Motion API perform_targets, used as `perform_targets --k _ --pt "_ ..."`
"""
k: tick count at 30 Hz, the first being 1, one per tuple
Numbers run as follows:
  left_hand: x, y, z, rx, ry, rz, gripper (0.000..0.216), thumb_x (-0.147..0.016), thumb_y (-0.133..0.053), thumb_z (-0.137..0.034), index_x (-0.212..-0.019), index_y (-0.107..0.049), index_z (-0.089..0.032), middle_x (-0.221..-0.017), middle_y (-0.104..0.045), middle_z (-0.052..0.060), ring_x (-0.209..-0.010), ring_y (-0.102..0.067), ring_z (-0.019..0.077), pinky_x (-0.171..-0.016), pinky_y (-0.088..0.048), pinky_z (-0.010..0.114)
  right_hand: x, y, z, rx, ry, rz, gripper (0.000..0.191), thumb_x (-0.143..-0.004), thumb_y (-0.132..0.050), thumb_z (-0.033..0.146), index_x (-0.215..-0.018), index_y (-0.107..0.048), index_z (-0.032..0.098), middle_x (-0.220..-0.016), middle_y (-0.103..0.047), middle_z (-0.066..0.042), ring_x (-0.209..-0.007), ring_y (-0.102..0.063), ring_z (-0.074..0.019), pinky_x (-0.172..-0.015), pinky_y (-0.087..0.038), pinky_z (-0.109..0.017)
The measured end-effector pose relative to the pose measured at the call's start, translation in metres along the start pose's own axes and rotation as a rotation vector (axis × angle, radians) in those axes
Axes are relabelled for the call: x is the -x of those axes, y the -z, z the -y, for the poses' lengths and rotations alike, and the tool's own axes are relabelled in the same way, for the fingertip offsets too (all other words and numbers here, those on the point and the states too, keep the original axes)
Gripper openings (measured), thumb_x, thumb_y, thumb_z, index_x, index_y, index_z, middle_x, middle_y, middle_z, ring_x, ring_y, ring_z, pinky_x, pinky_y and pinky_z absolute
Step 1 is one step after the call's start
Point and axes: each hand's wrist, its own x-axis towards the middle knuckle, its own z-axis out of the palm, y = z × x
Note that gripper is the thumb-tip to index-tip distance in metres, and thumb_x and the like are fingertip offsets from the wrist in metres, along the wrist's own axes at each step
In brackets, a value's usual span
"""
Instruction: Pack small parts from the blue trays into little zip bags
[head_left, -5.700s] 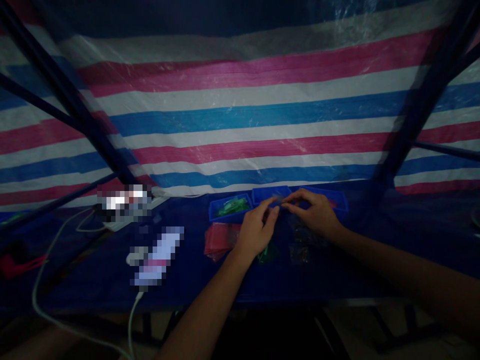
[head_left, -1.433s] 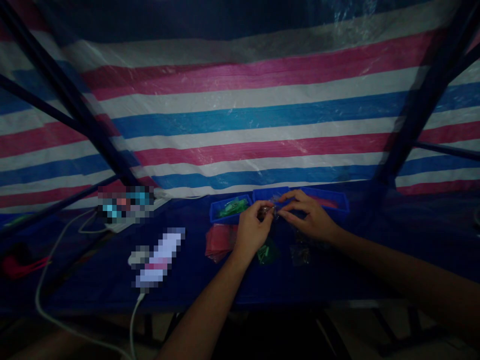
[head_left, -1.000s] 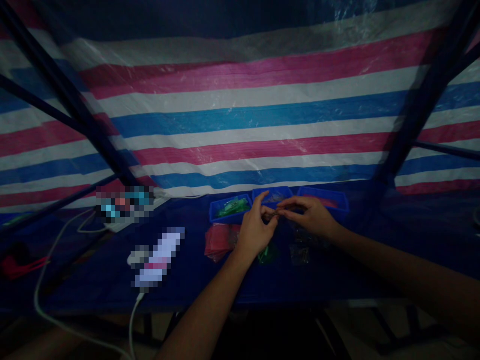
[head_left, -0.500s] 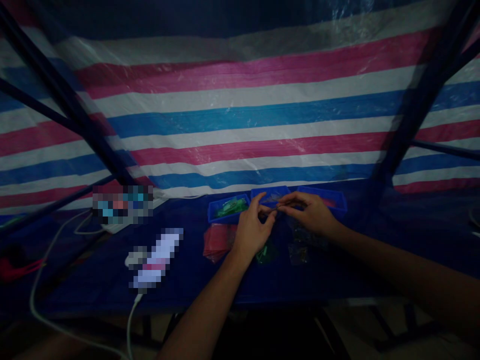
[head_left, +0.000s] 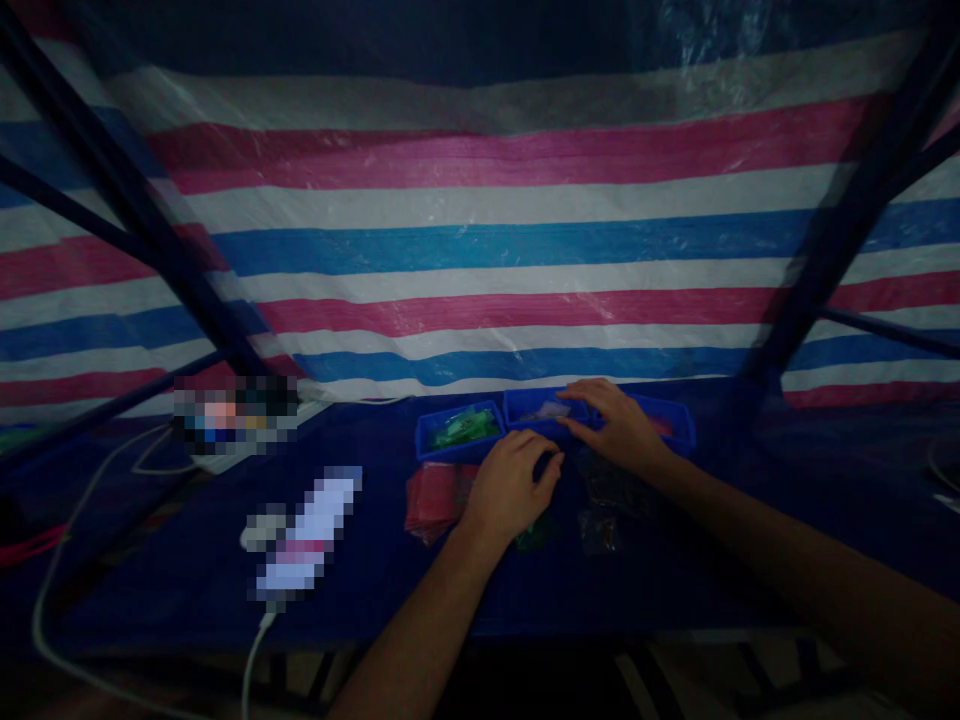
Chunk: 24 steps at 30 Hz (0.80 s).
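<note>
Trays: three small blue ones sit in a row at the far edge of the desk (head_left: 375, 590), against the striped tarp (head_left: 487, 250). The middle tray (head_left: 514, 420) is the one being worked. It holds small pale parts, too dim to identify.

Left to right:
- Far left corner: a pixelated power strip (head_left: 232, 420), with white cables running off the left edge.
- Left of centre: a pixelated device (head_left: 307, 530). Its white cable (head_left: 251, 650) drops over the near edge.
- Red bags (head_left: 431, 495) are stacked just in front of the left tray (head_left: 431, 445), which holds green pieces.
- Left hand (head_left: 514, 485): knuckles up, resting on the desk just in front of the middle tray. The fingers are curled under, so I cannot tell if they grip anything. A green bag (head_left: 534, 537) pokes out beside the wrist.
- Right hand (head_left: 611, 425): over the right end of the middle tray. Forefinger and thumb are apart, with nothing visible between them.
- Clear bags (head_left: 600, 530) lie on the desk just in front of the right wrist.
- Right tray (head_left: 679, 430): mostly covered by the right hand, with something red inside.

My read: this is the reach-in stage of a pick from the middle tray, and nothing is gripped yet. The next move calls for a fine fingertip pinch on a single part. The parts are small and the light is poor, so lean on touch and keep the wrist clear of the tray rim.
</note>
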Motion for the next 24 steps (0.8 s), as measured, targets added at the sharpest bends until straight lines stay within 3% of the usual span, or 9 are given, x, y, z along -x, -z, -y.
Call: perform_targets --k 5,10,12,17,21,24 --pt "0.003 0.011 -0.004 -0.018 0.029 -0.147 0.015 -0.102 -0.053 -0.025 -0.101 -0.067 -0.020 -0.099 -0.071 0.006 -0.098 -0.066 0.0224 -0.095 -0.052 0.040 0.018 0.006 0.028 -0.096 0.128 0.250 0.025 -0.097 -0.063 0.027 -0.121 -0.068 0.025 -0.111 -0.075 -0.009 -0.105 -0.067 -0.0271 -0.097 -0.054 -0.049" --pt "0.004 0.017 -0.002 -0.074 0.040 -0.224 0.014 -0.102 -0.053 -0.026 -0.101 -0.066 -0.020 -0.096 -0.070 0.007 -0.097 -0.065 0.0235 -0.094 -0.051 0.042 0.027 -0.001 0.057 -0.247 0.291 0.553 0.049 -0.088 -0.076 0.046 -0.130 -0.066 0.022 -0.132 -0.067 -0.013 -0.128 -0.058 -0.0296 -0.114 -0.043 -0.049" --pt "0.002 0.018 -0.002 -0.078 0.036 -0.241 0.016 -0.102 -0.052 -0.027 -0.100 -0.066 -0.019 -0.097 -0.070 0.008 -0.096 -0.065 0.0233 -0.093 -0.052 0.042 0.029 -0.010 0.058 -0.256 0.304 0.612 0.046 -0.090 -0.074 0.047 -0.129 -0.067 0.024 -0.131 -0.068 -0.012 -0.130 -0.057 -0.0293 -0.116 -0.041 -0.050" --pt "-0.001 0.020 -0.002 -0.072 0.024 -0.236 0.017 -0.102 -0.052 -0.028 -0.098 -0.067 -0.019 -0.096 -0.070 0.008 -0.095 -0.065 0.0234 -0.091 -0.052 0.041 0.032 -0.026 0.042 -0.282 0.177 0.554 0.035 -0.094 -0.069 0.031 -0.127 -0.066 0.022 -0.130 -0.068 -0.012 -0.127 -0.060 -0.0264 -0.113 -0.045 -0.045" --pt "-0.001 0.018 0.000 -0.046 0.049 -0.199 0.018 -0.102 -0.052 -0.029 -0.099 -0.067 -0.019 -0.097 -0.070 0.007 -0.098 -0.066 0.0234 -0.094 -0.053 0.041 0.031 -0.022 0.031 -0.327 0.008 0.497 0.017 -0.091 -0.069 0.021 -0.108 -0.069 0.021 -0.105 -0.074 -0.006 -0.100 -0.069 -0.0219 -0.094 -0.055 -0.037" --pt "-0.001 0.016 0.002 -0.003 0.068 -0.172 0.018 -0.102 -0.053 -0.028 -0.109 -0.067 -0.020 -0.108 -0.070 0.008 -0.109 -0.065 0.0239 -0.100 -0.052 0.041 0.029 -0.019 0.025 -0.391 -0.111 0.423 0.013 -0.089 -0.070 0.021 -0.102 -0.068 0.022 -0.097 -0.074 -0.004 -0.088 -0.070 -0.0198 -0.085 -0.057 -0.035"
